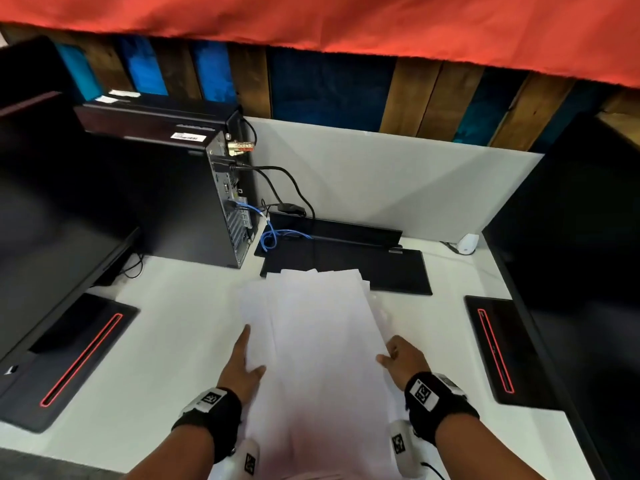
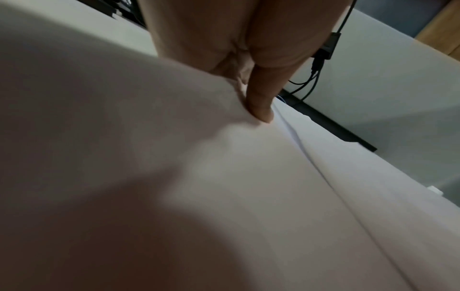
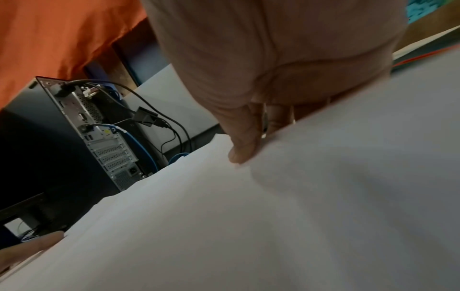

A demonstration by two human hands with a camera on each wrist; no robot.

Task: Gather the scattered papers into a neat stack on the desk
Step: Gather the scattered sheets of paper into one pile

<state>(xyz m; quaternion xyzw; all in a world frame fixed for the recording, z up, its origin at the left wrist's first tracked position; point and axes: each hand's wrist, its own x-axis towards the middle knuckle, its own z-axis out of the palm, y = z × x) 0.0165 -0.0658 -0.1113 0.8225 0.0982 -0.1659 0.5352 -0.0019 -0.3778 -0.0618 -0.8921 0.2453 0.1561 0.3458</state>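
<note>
A loose bundle of white papers [image 1: 318,341] is held between both hands above the white desk [image 1: 166,306], its sheets fanned and uneven at the far end. My left hand [image 1: 242,362] grips the left edge, thumb on top of the sheets and fingers running along the side. My right hand [image 1: 403,358] grips the right edge, thumb on top and fingers curled under. In the left wrist view the thumb [image 2: 261,106] presses into the papers [image 2: 248,177]. In the right wrist view the thumb [image 3: 242,143] lies on the papers [image 3: 273,216], with the other fingers below the edge.
A black computer tower [image 1: 173,199] with cables [image 1: 277,188] stands at the back left. A black flat device [image 1: 346,268] lies just beyond the papers. Black monitors [image 1: 52,216] and their bases [image 1: 72,358] flank both sides; the right base [image 1: 498,348] sits near my right hand.
</note>
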